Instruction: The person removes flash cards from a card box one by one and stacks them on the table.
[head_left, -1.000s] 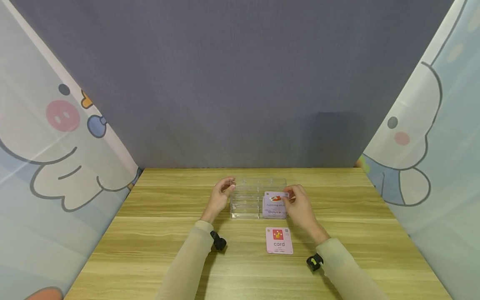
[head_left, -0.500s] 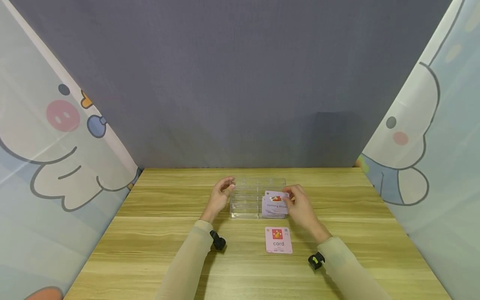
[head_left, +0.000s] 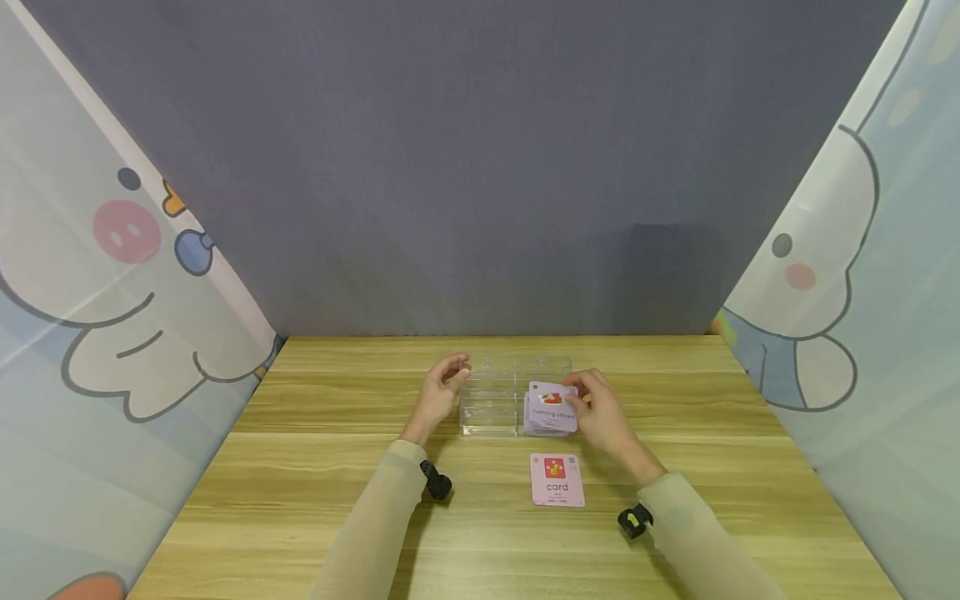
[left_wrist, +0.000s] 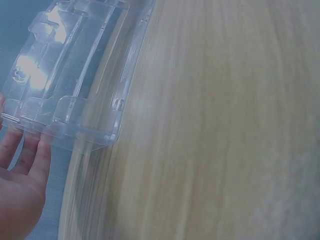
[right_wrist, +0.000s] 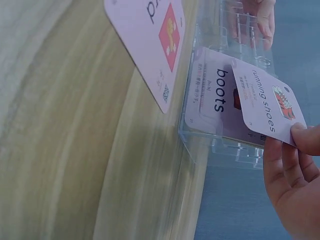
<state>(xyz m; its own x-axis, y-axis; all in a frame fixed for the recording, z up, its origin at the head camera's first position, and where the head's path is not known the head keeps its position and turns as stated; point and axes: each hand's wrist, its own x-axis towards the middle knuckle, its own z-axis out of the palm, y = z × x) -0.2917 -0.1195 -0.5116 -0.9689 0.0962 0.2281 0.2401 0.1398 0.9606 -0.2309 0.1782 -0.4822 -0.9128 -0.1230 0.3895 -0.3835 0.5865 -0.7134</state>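
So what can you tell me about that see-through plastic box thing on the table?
The clear plastic box sits on the wooden table, glossy, with stepped slots inside. The left hand touches its left end with its fingertips. Its right part holds pale purple cards: a "boots" card stands in a slot, and the right hand pinches a "running shoes" card over it. A pink "card" card lies in front.
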